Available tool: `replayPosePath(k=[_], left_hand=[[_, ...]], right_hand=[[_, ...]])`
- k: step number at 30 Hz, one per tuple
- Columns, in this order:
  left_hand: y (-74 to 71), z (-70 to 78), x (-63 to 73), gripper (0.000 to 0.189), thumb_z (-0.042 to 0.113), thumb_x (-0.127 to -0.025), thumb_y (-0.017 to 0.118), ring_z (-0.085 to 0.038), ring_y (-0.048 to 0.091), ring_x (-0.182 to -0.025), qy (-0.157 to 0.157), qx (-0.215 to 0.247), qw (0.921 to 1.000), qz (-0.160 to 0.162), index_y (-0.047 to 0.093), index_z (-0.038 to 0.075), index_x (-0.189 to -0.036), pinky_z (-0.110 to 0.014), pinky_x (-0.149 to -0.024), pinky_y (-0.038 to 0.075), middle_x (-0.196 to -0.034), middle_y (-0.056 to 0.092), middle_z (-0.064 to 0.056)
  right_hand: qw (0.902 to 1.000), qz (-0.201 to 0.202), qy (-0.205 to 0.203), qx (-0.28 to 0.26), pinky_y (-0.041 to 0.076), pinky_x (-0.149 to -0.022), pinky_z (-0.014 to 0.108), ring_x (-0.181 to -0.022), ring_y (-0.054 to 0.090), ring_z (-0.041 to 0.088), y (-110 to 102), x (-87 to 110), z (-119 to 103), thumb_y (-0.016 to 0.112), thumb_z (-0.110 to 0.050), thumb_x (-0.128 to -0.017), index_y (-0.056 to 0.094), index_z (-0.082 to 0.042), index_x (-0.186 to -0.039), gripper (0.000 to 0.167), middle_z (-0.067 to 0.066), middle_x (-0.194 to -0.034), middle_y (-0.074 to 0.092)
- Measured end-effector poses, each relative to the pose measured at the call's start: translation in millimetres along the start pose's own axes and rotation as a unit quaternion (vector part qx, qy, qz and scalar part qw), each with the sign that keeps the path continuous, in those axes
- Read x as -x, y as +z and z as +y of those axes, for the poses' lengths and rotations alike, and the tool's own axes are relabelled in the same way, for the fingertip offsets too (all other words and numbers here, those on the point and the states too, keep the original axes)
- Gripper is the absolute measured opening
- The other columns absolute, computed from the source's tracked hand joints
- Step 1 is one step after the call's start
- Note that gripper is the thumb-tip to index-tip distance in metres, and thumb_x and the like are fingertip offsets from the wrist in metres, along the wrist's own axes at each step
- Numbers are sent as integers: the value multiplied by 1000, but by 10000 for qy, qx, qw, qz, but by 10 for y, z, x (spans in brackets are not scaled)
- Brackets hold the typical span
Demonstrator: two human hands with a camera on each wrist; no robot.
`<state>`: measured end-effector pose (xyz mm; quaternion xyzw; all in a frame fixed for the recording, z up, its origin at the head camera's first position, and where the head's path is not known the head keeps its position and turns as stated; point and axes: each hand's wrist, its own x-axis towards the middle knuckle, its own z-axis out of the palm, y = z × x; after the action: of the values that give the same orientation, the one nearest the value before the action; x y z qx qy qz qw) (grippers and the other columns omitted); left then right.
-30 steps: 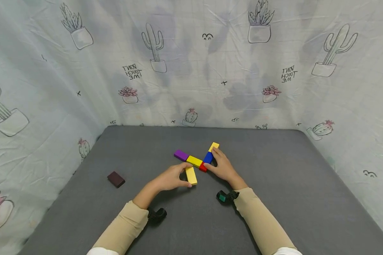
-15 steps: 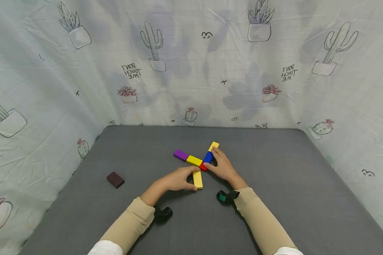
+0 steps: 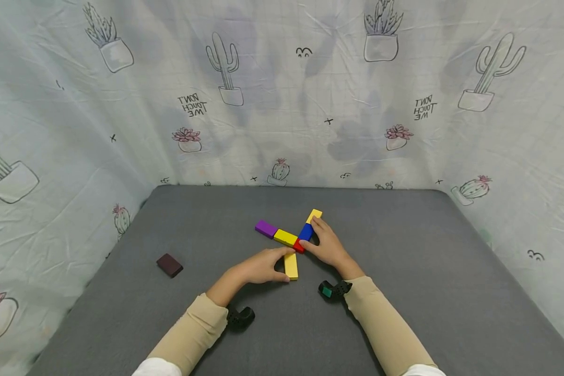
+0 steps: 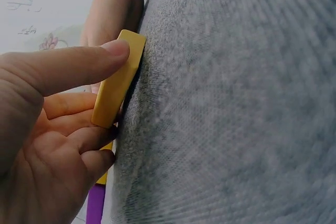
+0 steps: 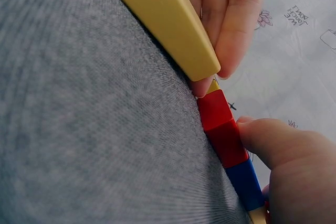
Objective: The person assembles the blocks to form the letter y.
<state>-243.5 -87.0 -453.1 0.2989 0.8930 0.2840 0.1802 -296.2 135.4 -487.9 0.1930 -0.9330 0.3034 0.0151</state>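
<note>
My left hand (image 3: pixel 262 267) pinches a pale yellow block (image 3: pixel 291 267) between its thumb and fingers. In the left wrist view the thumb lies on one face, and the fingers curl near the far end. That end is just short of a red block (image 3: pixel 299 245), which touches a bright yellow block (image 3: pixel 285 237) and a blue block (image 3: pixel 306 232). A purple block (image 3: pixel 266 228) and another pale yellow block (image 3: pixel 315 215) end the two arms of this V. Bent around the blue arm, my right hand (image 3: pixel 330 246) has its thumb at the red block (image 5: pixel 226 142); some fingertips are hidden.
A dark brown block (image 3: pixel 170 265) lies apart at the left of the grey tabletop (image 3: pixel 404 250). Behind the table hangs a white cloth (image 3: pixel 272 130) printed with cacti. Black wrist cameras (image 3: pixel 241 317) are worn on both wrists.
The left hand has moved right with the pale yellow block, bringing its far end close to the red block. It then barely shifts over the last half second. The right hand stays in place.
</note>
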Motion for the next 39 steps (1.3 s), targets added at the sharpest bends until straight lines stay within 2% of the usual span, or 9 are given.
replayPosePath(k=[10,18,28,39], left_hand=[[11,-52,41,75,31,-83,74,-26,37,-137,-203,-17,9995,241,37,8,-145,-46,-111,33,-148,40,-9],[19,-100,76,74,36,-84,72,-25,39,-136,-136,-227,9988,411,40,6,-144,-44,-110,34,-147,43,-8],[15,-96,41,65,30,-89,67,-26,41,-134,-226,-361,9980,468,40,8,-143,-46,-108,36,-145,44,-9],[-1,-93,3,62,23,-91,65,-25,40,-135,-31,-270,9991,322,38,9,-145,-45,-108,37,-148,41,-10]], right_hand=[[10000,-28,34,47,23,-114,52,-144,20,34,4,-22,3,59,-45,-91,26,0,-148,79,15,-157,20],[9999,-37,79,70,23,-114,53,-144,19,34,-13,-25,-18,59,-44,-92,26,0,-148,79,15,-157,20],[10000,21,20,72,24,-114,53,-144,20,34,6,-26,-6,59,-43,-91,26,1,-148,79,16,-157,21],[9999,-83,70,66,23,-114,53,-144,18,34,1,-32,3,58,-46,-91,25,-2,-149,80,14,-157,20]])
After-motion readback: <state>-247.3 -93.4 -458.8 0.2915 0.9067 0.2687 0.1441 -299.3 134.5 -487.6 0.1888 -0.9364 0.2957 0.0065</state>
